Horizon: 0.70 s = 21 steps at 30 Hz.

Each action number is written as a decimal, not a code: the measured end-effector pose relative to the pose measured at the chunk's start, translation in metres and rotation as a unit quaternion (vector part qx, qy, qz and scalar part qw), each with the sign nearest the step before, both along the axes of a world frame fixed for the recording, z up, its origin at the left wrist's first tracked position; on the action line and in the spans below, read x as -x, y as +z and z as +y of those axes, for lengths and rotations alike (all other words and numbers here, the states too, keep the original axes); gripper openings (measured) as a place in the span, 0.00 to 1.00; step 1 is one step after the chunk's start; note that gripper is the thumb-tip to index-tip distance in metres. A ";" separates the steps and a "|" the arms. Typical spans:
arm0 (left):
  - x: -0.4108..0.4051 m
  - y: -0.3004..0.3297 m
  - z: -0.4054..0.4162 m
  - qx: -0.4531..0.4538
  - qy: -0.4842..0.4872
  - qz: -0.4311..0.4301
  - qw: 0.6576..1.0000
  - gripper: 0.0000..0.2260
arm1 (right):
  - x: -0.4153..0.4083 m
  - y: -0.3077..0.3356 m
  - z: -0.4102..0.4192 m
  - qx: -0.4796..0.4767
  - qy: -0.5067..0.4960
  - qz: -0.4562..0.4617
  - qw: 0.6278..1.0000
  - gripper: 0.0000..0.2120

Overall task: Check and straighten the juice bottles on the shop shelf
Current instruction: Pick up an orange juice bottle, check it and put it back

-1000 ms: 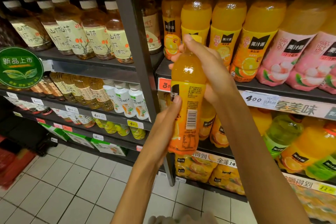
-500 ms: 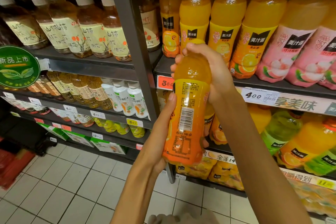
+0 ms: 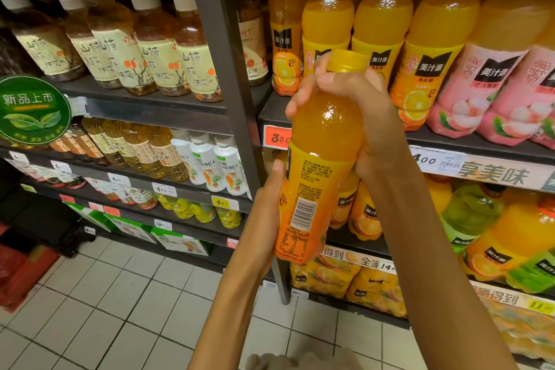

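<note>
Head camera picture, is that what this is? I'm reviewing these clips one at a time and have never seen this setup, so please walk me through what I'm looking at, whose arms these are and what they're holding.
Yes. There is no machine here: a person wears one wide-angle camera on the head, looking forward and down, so the two bare arms coming up from the bottom are the wearer's own.

They stand in front of a shop shelf stocked with drinks. The left hand grips the lower, labelled part of an orange juice bottle, and the right hand is wrapped round its neck just under the yellow cap. The bottle is held in the air in front of the shelf, with its barcode facing the camera.

Behind it stand more orange juice bottles and pink-labelled bottles. To the left are tea bottles with cream labels. White price tags run along the shelf edges.
</note>
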State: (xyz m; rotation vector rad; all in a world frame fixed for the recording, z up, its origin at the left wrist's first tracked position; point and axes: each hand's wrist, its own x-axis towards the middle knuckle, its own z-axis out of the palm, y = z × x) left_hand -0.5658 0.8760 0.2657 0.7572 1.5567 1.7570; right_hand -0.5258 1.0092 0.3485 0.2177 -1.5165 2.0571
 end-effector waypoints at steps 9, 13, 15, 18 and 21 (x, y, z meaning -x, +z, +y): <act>0.010 -0.005 -0.001 -0.053 0.196 0.100 0.974 0.22 | -0.011 0.001 -0.001 -0.103 0.032 0.042 0.993 0.05; 0.015 -0.011 -0.002 -0.074 0.228 0.129 0.962 0.24 | -0.013 0.001 -0.013 -0.076 -0.005 0.051 0.996 0.10; 0.011 -0.013 -0.001 -0.058 0.201 0.137 0.968 0.28 | -0.013 0.003 -0.018 -0.093 -0.024 0.064 0.993 0.09; 0.009 -0.014 -0.003 -0.038 0.122 0.170 0.977 0.29 | -0.017 0.007 -0.020 -0.134 -0.026 0.076 0.988 0.10; 0.011 -0.012 -0.005 -0.040 0.026 0.154 0.987 0.22 | -0.021 0.011 -0.019 -0.170 -0.027 0.071 0.983 0.10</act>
